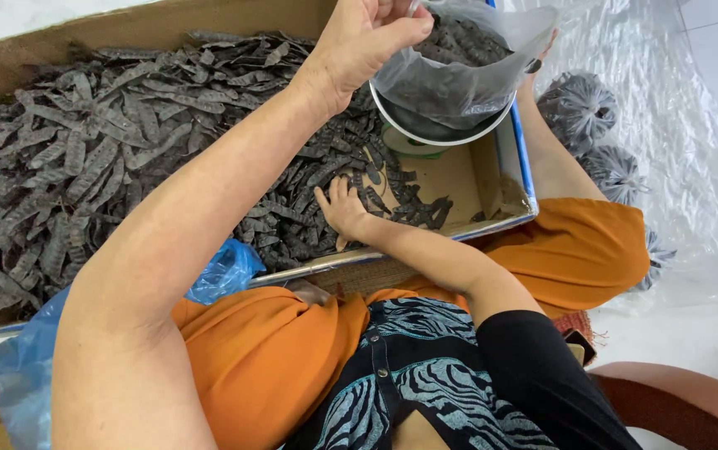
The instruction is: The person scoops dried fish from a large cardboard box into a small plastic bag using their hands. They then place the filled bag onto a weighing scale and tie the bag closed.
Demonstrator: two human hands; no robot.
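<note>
Floor: pale tiles under a cardboard box (9,67) of dark dried pods (84,158).
Left hand (359,42): I pinched the clear bag (467,71) shut-fisted, far right.
Right hand (344,208): spread flat on pods.
Risk: my pinch might slip, spilling pods.

Matt, wrinkled dark grey dried pods (84,158) fill a rough brown cardboard box (150,25). A thin clear glossy plastic bag (467,79) sits in a smooth bowl. Crinkled shiny blue plastic bag (221,271); soft orange cloth (275,350).
</note>
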